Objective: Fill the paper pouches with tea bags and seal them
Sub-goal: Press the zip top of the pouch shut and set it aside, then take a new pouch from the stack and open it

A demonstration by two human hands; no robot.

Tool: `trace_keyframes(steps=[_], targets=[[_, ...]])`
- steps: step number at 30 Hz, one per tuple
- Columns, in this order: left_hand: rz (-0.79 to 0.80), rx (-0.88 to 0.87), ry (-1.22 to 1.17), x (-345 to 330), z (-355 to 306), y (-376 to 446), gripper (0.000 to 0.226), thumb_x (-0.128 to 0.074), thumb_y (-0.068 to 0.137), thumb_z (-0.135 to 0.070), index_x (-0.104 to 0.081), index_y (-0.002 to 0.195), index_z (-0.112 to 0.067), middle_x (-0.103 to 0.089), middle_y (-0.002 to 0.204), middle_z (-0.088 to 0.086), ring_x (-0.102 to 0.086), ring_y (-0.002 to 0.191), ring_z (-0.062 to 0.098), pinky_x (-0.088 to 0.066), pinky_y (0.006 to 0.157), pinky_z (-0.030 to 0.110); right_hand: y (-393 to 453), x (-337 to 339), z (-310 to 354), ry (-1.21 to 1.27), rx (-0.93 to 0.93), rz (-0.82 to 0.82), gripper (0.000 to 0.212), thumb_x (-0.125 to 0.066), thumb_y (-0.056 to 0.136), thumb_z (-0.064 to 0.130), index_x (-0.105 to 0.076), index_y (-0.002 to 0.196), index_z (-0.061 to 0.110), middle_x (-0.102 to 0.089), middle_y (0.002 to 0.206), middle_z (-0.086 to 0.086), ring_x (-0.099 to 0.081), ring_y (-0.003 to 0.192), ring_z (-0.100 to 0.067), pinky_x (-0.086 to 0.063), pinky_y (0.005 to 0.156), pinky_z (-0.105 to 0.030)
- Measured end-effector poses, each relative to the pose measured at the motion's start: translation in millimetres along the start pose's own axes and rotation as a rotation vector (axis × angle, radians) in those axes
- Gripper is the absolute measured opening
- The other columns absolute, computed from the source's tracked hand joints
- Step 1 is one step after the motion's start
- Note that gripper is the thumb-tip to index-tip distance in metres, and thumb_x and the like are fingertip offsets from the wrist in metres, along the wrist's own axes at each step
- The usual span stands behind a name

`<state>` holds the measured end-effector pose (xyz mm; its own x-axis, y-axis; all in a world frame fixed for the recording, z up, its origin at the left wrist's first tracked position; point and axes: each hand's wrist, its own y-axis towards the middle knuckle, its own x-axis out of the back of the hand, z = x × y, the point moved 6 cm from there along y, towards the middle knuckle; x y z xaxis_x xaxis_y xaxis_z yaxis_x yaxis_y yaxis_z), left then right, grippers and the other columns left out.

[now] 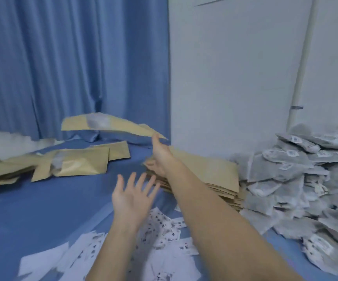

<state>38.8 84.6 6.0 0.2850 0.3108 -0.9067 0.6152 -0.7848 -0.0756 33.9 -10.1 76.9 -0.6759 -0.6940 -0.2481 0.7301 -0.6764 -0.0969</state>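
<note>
Right hand (160, 153) pinches a raised paper pouch (111, 124) by its corner; left hand (131, 195) hovers with fingers spread, grasping nothing. Tea bags (298, 175) heap along the blue surface's (42, 203) right edge, beside stacked pouches (210, 177).

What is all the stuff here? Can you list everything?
held pouch: one, tan, in the air at its corner in the right hand
filled pouches: several, tan, piled at left on the cloth
flat pouches: a stack, tan, behind the right arm
tea bags: a big heap, grey, at right
paper slips: many, white with print, near the front
cloth: one, blue, under everything
curtain: blue, at back left
wall: white, at back right
left hand: open, fingers spread, above the cloth
right hand: pinches the held pouch's corner
</note>
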Motion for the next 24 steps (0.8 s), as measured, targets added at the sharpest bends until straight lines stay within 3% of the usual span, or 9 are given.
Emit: trace_keyframes(steps=[2, 4, 7, 11, 14, 16, 18, 21, 24], targets=[[-0.061, 0.009, 0.085, 11.3, -3.7, 13.0, 0.061, -0.037, 0.098, -0.048, -0.027, 0.148, -0.014, -0.039, 0.147, 0.013, -0.044, 0.128, 0.038, -0.039, 0.099, 0.049, 20.4, 10.3, -17.7, -0.184, 0.045, -0.146, 0.073, -0.038, 0.094, 0.052, -0.013, 0.148, 0.010, -0.058, 0.099, -0.013, -0.058, 0.089, -0.028, -0.046, 0.082, -0.028], [-0.098, 0.015, 0.132, 22.8, -3.6, 27.6, 0.059, -0.040, 0.098, -0.045, -0.031, 0.146, -0.012, -0.041, 0.145, 0.012, -0.045, 0.127, 0.037, -0.039, 0.099, 0.046, 30.9, 43.8, -34.1, -0.530, 0.143, -0.255, 0.067, -0.040, 0.096, 0.043, -0.013, 0.148, 0.009, -0.046, 0.137, -0.012, -0.045, 0.124, -0.026, -0.037, 0.087, -0.022], [-0.148, 0.065, 0.199, 29.6, 9.2, 43.7, 0.056, -0.044, 0.097, -0.040, -0.035, 0.143, -0.009, -0.040, 0.145, 0.013, -0.044, 0.128, 0.037, -0.037, 0.105, 0.045, 37.4, 100.2, -45.4, -1.154, 0.352, -0.405, 0.061, -0.043, 0.096, 0.036, -0.022, 0.145, 0.006, -0.027, 0.151, -0.010, -0.027, 0.138, -0.025, -0.023, 0.108, -0.030], [-0.166, 0.151, 0.223, 32.0, 32.2, 59.5, 0.057, -0.048, 0.096, -0.038, -0.034, 0.143, -0.008, -0.040, 0.144, 0.016, -0.045, 0.126, 0.040, -0.038, 0.105, 0.047, 47.5, 153.4, -58.8, -1.682, 0.310, -0.454, 0.082, -0.041, 0.088, 0.061, -0.011, 0.148, 0.013, -0.021, 0.153, -0.007, -0.018, 0.140, -0.024, -0.013, 0.115, -0.039], [-0.171, 0.185, 0.233, 31.3, 45.3, 68.2, 0.060, -0.051, 0.095, -0.037, -0.033, 0.144, -0.009, -0.040, 0.145, 0.017, -0.045, 0.125, 0.042, -0.040, 0.103, 0.048, 49.3, 180.1, -65.8, -1.768, 0.176, -0.462, 0.095, -0.036, 0.083, 0.072, -0.005, 0.149, 0.010, -0.029, 0.151, -0.009, -0.019, 0.141, -0.025, -0.009, 0.115, -0.041], [-0.173, 0.205, 0.245, 30.2, 53.2, 70.1, 0.062, -0.054, 0.093, -0.036, -0.032, 0.144, -0.009, -0.040, 0.144, 0.017, -0.046, 0.124, 0.043, -0.041, 0.101, 0.048, 40.3, 177.6, -65.3, -1.835, 0.243, -0.467, 0.082, -0.037, 0.089, 0.064, -0.014, 0.147, 0.011, -0.049, 0.137, -0.008, -0.037, 0.131, -0.024, -0.016, 0.113, -0.038], [-0.165, 0.224, 0.281, 27.1, 61.3, 70.0, 0.065, -0.060, 0.090, -0.034, -0.033, 0.143, -0.008, -0.042, 0.142, 0.020, -0.048, 0.121, 0.043, -0.043, 0.098, 0.047, 21.6, 164.0, -59.9, -1.897, 0.506, -0.487, 0.054, -0.047, 0.092, 0.047, -0.040, 0.136, 0.017, -0.067, 0.106, -0.004, -0.058, 0.105, -0.022, -0.034, 0.101, -0.034], [-0.119, 0.276, 0.366, 14.7, 77.0, 60.3, 0.062, -0.066, 0.084, -0.034, -0.043, 0.135, -0.008, -0.049, 0.132, 0.023, -0.053, 0.114, 0.043, -0.044, 0.099, 0.047, -23.3, 144.3, -59.3, -1.829, 1.014, -0.633, 0.032, -0.083, 0.062, 0.020, -0.073, 0.093, 0.019, -0.061, 0.055, 0.000, -0.061, 0.054, -0.021, -0.051, 0.062, -0.027], [0.000, 0.297, 0.446, -2.8, 90.2, 43.6, 0.041, -0.066, 0.083, -0.030, -0.058, 0.115, -0.006, -0.063, 0.116, 0.022, -0.064, 0.098, 0.037, -0.051, 0.091, 0.048, -63.9, 129.5, -68.6, -1.678, 1.290, -0.675, 0.029, -0.078, 0.065, 0.007, -0.075, 0.094, 0.014, -0.061, 0.061, -0.001, -0.058, 0.053, -0.020, -0.048, 0.052, -0.026]])
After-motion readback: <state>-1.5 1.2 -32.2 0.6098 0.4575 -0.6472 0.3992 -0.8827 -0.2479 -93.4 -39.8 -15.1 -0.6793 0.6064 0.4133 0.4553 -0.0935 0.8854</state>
